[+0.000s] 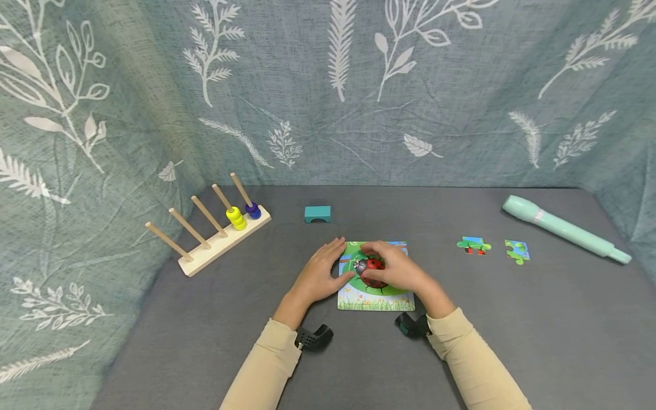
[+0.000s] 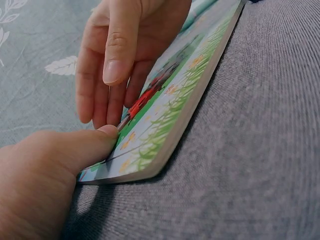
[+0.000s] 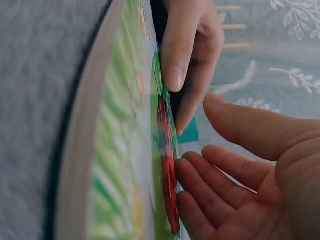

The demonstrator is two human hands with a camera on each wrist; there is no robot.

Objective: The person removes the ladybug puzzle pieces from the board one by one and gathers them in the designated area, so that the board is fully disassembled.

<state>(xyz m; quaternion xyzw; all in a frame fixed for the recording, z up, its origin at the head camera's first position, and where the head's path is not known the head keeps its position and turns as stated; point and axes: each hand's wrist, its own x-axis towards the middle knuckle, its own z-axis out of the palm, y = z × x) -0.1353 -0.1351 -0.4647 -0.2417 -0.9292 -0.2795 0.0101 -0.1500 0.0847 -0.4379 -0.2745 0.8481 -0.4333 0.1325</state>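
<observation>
A square ladybug puzzle board (image 1: 376, 305) lies flat on the grey surface, with grass and flowers along its near edge. My left hand (image 1: 322, 274) rests at its left edge, fingers extended and thumb over the picture. Across the board, my right hand (image 1: 397, 270) hovers low above the red ladybug (image 1: 378, 283), partly covering it. Its fingers look relaxed, with the thumb apart and nothing pinched between them. In the right wrist view, the right fingertips (image 3: 187, 167) are close to the ladybug; whether they touch is unclear.
Two loose puzzle pieces, one (image 1: 474, 245) beside another (image 1: 517, 251), lie to the right. Behind them is a mint-green tube (image 1: 564, 228). A teal arch block (image 1: 318, 214) sits beyond the board. At left stands a wooden peg rack (image 1: 225, 244) with yellow beads (image 1: 236, 218) and blue beads (image 1: 253, 210).
</observation>
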